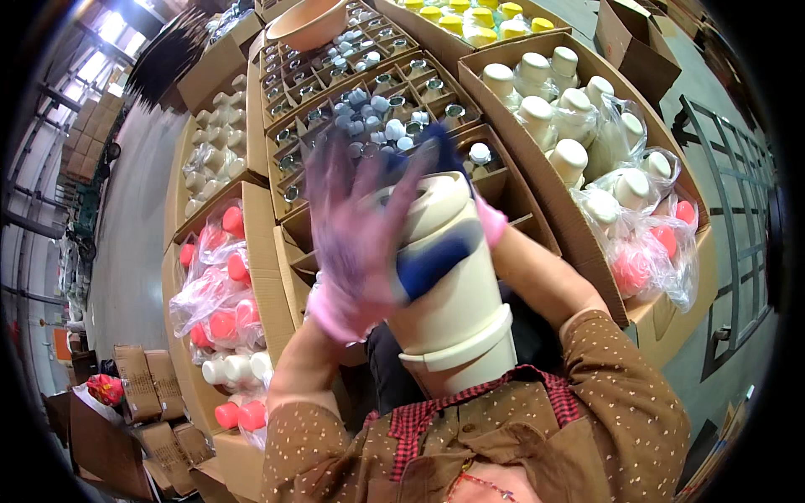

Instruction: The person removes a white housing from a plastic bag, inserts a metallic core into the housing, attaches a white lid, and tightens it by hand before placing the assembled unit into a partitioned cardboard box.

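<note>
A cream thermos flask (453, 293) leans upright against my front, its rounded top (436, 201) pointing away from me. My left hand (356, 230), in a pink and blue glove, is beside the flask's upper left. Its fingers are spread and smeared by motion, and a blue gloved part lies across the flask's side. My right hand (449, 151), gloved alike, reaches round the right and far side of the flask near its top; most of its fingers are hidden. Just beyond the hands, many small grey-blue caps (366, 113) lie heaped on a divided carton (482, 121) of silver-necked flasks.
At right stands a carton (579, 222) of cream bottles and pink-topped ones in clear plastic. Pink-capped and white-capped bottles (231, 285) fill a carton at left. A peach-coloured bowl (309, 25) rests on the far carton. Beyond the right carton is a metal rack (729, 193).
</note>
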The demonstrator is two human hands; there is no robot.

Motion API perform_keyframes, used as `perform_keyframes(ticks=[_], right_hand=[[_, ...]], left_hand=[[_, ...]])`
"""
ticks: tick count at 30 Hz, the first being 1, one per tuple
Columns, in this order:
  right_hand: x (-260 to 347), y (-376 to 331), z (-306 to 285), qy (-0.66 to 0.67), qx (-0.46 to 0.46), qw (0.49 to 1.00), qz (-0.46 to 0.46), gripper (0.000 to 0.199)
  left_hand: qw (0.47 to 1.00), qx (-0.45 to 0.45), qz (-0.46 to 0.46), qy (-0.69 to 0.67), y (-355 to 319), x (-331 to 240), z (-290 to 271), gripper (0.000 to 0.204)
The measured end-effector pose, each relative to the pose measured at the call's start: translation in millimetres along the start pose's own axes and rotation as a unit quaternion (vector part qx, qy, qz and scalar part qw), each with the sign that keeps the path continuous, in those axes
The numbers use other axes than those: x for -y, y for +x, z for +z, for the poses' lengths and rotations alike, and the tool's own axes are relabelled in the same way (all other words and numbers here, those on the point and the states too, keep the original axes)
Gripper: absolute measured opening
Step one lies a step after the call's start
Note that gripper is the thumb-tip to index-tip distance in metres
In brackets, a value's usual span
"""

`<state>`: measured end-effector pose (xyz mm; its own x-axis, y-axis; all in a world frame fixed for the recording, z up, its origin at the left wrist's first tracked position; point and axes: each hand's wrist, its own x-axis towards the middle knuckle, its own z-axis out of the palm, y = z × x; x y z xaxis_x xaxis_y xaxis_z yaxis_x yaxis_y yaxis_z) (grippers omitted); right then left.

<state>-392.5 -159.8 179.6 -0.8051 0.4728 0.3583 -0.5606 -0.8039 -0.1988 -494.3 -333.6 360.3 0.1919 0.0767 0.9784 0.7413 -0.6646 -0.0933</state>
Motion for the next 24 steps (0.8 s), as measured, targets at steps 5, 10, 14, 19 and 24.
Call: perform_keyframes(ticks=[5,10,14,19,24], right_hand=[[4,-27,59,-0.121,0.001,0.993,-0.004,0.086],[23,-42,95,-0.579,-0.002,0.808,-0.105,0.033],[28,-31,98,-0.577,-0.146,0.800,-0.081,0.030],[30,-29,88,-0.625,-0.042,0.767,-0.138,0.032],[35,-27,83,-0.634,0.062,0.759,-0.135,0.040]], left_hand=[[0.923,0.331,-0.198,-0.007,-60,39,8,0.073],[0.841,0.115,-0.404,-0.342,-100,36,21,0.050],[0.620,-0.040,-0.693,-0.367,-95,39,44,0.038],[0.783,0.020,-0.525,-0.332,-108,40,33,0.047],[0.802,0.055,-0.440,-0.400,-116,46,25,0.047]])
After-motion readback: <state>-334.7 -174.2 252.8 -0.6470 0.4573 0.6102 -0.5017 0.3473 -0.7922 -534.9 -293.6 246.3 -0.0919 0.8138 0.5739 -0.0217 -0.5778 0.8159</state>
